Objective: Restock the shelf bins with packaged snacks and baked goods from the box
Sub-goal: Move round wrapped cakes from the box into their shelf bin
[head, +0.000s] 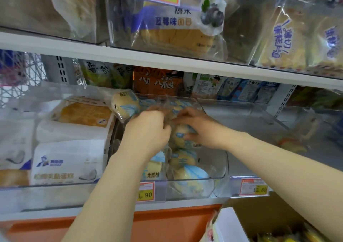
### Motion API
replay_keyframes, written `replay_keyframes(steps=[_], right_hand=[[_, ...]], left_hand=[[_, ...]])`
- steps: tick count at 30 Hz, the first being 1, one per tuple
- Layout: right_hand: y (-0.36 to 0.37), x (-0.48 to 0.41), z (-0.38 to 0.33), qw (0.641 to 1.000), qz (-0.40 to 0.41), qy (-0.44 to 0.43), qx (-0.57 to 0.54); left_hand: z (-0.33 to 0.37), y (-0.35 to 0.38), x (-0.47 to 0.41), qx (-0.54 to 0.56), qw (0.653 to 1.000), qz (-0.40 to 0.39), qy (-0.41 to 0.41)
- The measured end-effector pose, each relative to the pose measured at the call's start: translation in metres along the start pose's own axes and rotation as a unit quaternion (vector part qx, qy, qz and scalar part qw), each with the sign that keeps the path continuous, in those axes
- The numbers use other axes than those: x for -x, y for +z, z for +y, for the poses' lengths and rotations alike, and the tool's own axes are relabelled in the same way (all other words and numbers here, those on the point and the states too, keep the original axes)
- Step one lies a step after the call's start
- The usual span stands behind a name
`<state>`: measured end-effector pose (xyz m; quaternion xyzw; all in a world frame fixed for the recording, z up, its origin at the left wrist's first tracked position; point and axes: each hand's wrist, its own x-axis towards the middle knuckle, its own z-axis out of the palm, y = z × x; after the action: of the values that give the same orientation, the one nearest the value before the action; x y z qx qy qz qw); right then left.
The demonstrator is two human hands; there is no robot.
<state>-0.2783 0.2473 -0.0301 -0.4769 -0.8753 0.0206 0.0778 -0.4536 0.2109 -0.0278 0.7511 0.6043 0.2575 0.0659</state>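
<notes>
Settling a wrapped bun pack point(181, 133) into the clear bin point(221, 167) is judged to be the step in hand. The pack is gripped from both sides: the left hand point(148, 128) is curled into the crinkled film at its top, and the right hand point(196, 128) pinches it between spread fingers above and thumb below. Beneath the fingers more packs point(185, 169) are stacked; beyond the left knuckles another pack point(124, 105) leans. Next, a release and a reach down to the box point(259, 215), below the right forearm, are called for.
</notes>
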Motion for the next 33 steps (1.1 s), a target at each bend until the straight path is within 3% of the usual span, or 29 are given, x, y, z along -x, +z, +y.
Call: replay_keyframes(steps=[4,6,9,12,19,23,29,33], right_hand=[[0.014,0.015,0.007,0.989,0.077,0.024,0.126],[0.013,0.018,0.007,0.987,0.103,0.042,0.112],[0.007,0.017,0.010,0.992,0.090,0.048,0.072],[0.005,0.018,0.011,0.994,0.091,0.056,0.037],[0.004,0.027,0.007,0.981,0.038,0.031,0.188],[-0.004,0.024,0.004,0.982,0.055,0.071,0.166],[-0.011,0.026,0.006,0.992,0.017,0.096,0.077],[-0.016,0.029,0.006,0.992,0.008,0.082,0.097]], left_hand=[[-0.016,-0.007,0.006,0.002,0.972,0.232,-0.032],[-0.029,-0.007,0.004,-0.017,0.957,0.277,-0.082],[-0.045,0.000,0.003,-0.034,0.962,0.234,-0.139],[-0.049,0.005,0.004,-0.041,0.964,0.229,-0.129],[-0.050,0.002,0.004,-0.007,0.969,0.200,-0.148],[-0.053,-0.004,0.003,0.013,0.968,0.197,-0.154],[-0.051,-0.001,0.001,0.010,0.974,0.173,-0.143],[-0.051,0.001,-0.001,0.043,0.967,0.207,-0.142]])
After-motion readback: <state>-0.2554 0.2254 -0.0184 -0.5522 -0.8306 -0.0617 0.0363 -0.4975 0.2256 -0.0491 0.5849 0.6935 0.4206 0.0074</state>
